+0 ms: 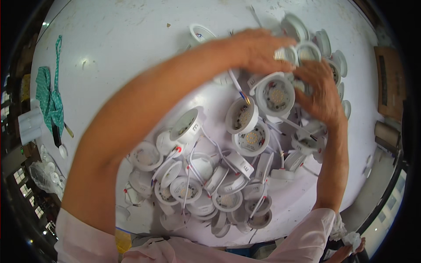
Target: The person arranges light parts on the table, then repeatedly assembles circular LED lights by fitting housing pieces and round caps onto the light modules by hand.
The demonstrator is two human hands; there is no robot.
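White round LED downlights with short wires lie heaped on the pale table. Over the far part of the heap, my left hand (263,50) reaches rightward with its fingers stretched out. From the right, my right hand (320,90) arches over the lights, its fingers and thumb spread apart. A downlight (285,55) shows between the fingertips of both hands. Just below them sits a downlight (276,94) facing up, its yellow LED dots visible. A white cable (240,87) with bared coloured ends hangs below my left wrist. Motion blurs the hands slightly, and some contacts are hidden.
More downlights (186,188) pile up near the front edge of the table (123,39). Several stand at the far right of the heap. At the left lie a teal dotted cloth (57,101) and a clear plastic bag (46,175). A cardboard box (390,81) stands at the right.
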